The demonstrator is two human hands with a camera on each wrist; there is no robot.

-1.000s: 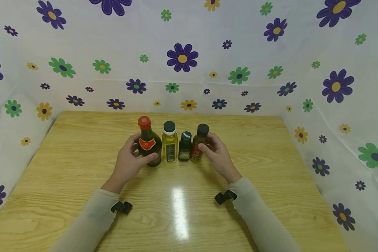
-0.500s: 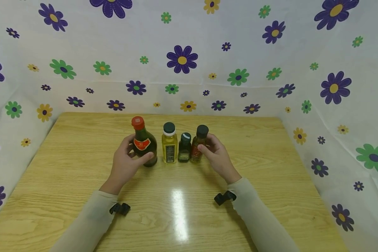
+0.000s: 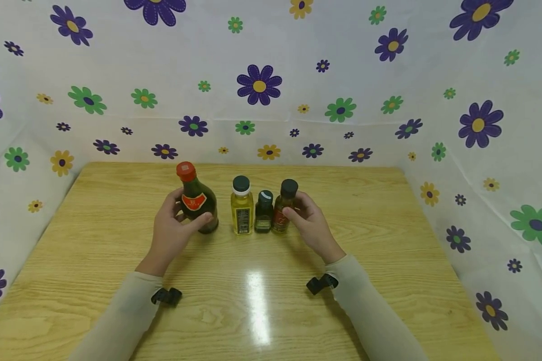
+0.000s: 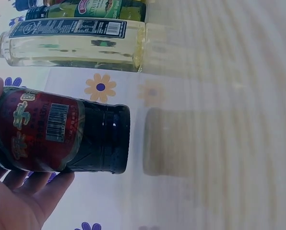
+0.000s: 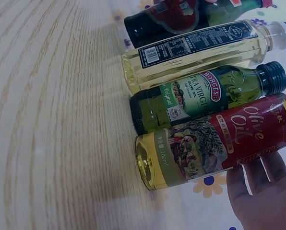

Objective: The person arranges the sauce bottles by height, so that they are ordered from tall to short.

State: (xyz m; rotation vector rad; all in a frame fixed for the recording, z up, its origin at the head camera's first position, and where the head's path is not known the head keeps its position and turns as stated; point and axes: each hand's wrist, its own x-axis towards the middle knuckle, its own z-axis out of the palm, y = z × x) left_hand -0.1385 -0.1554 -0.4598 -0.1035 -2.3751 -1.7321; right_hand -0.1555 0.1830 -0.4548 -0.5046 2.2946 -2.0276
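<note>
Your left hand [image 3: 173, 228] grasps the dark bottle with the red cap [image 3: 195, 199] around its lower body; the thumb crosses the near side and the fingers wrap the far side. This bottle stands upright on the wooden table [image 3: 95, 250], at the left end of the row, with a visible gap between it and the next bottle. In the left wrist view, its red label with a barcode [image 4: 37, 129] faces the camera and the fingers [image 4: 18, 201] curl beneath the glass.

To its right stands the pale yellow oil bottle [image 3: 242, 206] with a dark cap and a dark label. No hand touches it. Just beside it, further right, stands the small green extra virgin olive oil bottle [image 3: 264, 212], the shortest of the four. The right wrist view shows these two close together; whether they touch cannot be told.

At the right end of the row, your right hand [image 3: 311, 225] grasps the olive oil bottle with the red label [image 3: 283, 208]. The thumb rests on its near face and the fingers curl around the right and far side. In the right wrist view this bottle [image 5: 215, 141] lies against the green bottle [image 5: 205, 96].

Both bottles that you hold stand mid-table, with the flowered cloth backdrop [image 3: 271, 75] behind them.
</note>
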